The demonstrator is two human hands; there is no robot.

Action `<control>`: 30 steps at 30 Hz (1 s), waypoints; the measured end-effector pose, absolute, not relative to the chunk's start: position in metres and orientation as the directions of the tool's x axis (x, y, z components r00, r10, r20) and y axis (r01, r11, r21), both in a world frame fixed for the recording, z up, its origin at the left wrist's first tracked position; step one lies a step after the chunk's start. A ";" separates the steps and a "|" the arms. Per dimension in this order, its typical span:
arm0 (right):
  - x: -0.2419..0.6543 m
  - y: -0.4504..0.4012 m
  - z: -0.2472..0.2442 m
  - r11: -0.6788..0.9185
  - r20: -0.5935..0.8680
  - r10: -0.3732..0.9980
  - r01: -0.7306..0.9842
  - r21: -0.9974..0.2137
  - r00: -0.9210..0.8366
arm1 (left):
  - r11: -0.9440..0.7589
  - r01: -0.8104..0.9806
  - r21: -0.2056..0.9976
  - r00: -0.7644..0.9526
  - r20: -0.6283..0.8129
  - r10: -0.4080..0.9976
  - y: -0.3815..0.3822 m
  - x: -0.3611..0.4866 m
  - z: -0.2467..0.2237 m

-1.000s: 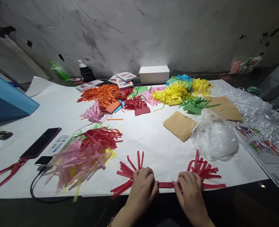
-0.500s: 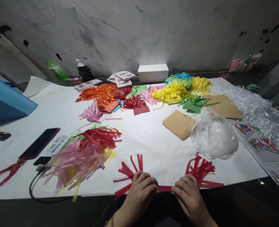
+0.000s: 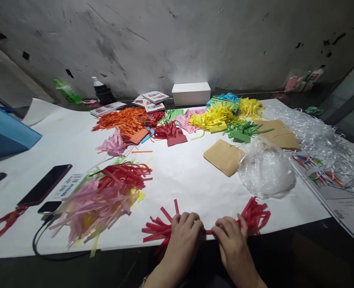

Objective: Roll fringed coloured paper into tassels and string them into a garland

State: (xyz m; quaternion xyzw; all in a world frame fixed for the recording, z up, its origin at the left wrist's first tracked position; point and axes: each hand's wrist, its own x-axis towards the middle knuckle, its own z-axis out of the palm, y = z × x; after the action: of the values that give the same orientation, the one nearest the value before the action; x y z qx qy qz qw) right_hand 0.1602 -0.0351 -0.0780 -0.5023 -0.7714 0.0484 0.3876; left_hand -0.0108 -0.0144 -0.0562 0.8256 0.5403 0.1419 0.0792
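Note:
A red tissue-paper tassel (image 3: 255, 216) stretches across the front edge of the white-covered table, its fringed strips fanning out at both ends. My left hand (image 3: 187, 234) closes round it near the left fringe. Around the part by the right fringe, my right hand (image 3: 231, 240) is closed too. Between the hands a short, narrow, rolled red middle shows; the rest of it is covered by my fingers. To the left lies a loose heap of pink tassels (image 3: 95, 204) with red tassels (image 3: 124, 176) on top and some yellow and green strips.
Fringed paper bundles in orange (image 3: 123, 122), yellow (image 3: 214, 116) and green (image 3: 243, 130) line the back, near a white box (image 3: 191, 94). A brown envelope (image 3: 223, 157), clear plastic bag (image 3: 267, 168) and tangled white string (image 3: 324, 144) lie right. A phone (image 3: 45, 185) lies left.
The red middle between my hands looks narrower and more rolled. The right fringe has bunched together, and the left strips have shifted. The view has turned slightly.

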 end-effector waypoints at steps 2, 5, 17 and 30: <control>0.161 -0.036 -0.082 0.575 0.587 0.763 0.699 -0.426 -0.270 | -0.484 0.809 0.334 0.453 0.172 0.875 -0.015 -0.016 -0.059; 0.165 -0.038 -0.082 0.626 0.636 0.708 0.690 -0.362 -0.308 | -0.530 0.757 0.382 0.487 0.211 0.848 -0.022 -0.022 -0.060; 0.190 -0.042 -0.018 0.778 0.737 0.573 0.521 -0.352 -0.358 | 0.437 -0.091 0.895 0.499 -0.339 0.798 -0.033 -0.009 -0.024; 0.186 -0.037 -0.037 0.690 0.754 0.655 0.370 -0.622 0.048 | -0.050 0.097 0.994 0.480 -0.003 0.877 -0.002 0.021 -0.014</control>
State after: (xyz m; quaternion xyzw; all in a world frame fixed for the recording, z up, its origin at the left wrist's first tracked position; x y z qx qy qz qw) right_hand 0.1856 -0.0366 -0.0374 -0.3764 -0.6804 0.1154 0.6182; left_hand 0.0208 -0.0015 -0.0144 0.6401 0.3803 0.3394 0.5748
